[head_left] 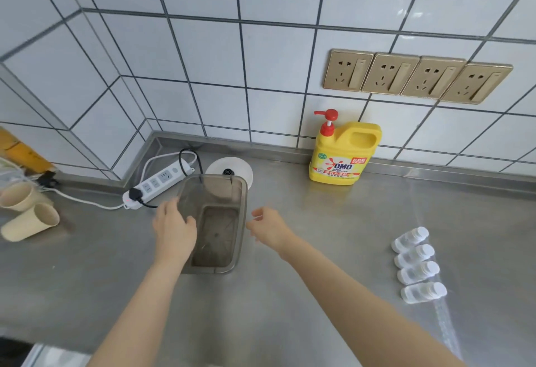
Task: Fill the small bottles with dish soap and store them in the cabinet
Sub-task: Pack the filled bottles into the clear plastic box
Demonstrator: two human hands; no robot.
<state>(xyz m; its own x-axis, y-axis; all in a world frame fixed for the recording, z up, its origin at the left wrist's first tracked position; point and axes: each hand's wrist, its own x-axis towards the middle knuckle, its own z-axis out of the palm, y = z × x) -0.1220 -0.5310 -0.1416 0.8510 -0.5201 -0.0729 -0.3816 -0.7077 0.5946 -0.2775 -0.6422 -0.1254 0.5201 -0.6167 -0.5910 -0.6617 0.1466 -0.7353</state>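
From my head camera, my left hand [174, 229] rests with loose fingers on the near left rim of the clear bin [214, 221], holding nothing. My right hand [268, 229] hangs just right of the bin, fingers relaxed and apart, empty. The four small bottles [417, 265] lie on their sides well off to my right, caps pointing right; my right hand is the nearer. The dish soap jug [343, 152] stands by the wall beyond.

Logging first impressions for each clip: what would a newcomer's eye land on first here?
Probably the yellow dish soap jug with its red pump, standing against the tiled wall. Next, the translucent grey container at the centre of the steel counter, the left hand touching its side and the right hand open beside it. Four small clear bottles lie in a row at right.
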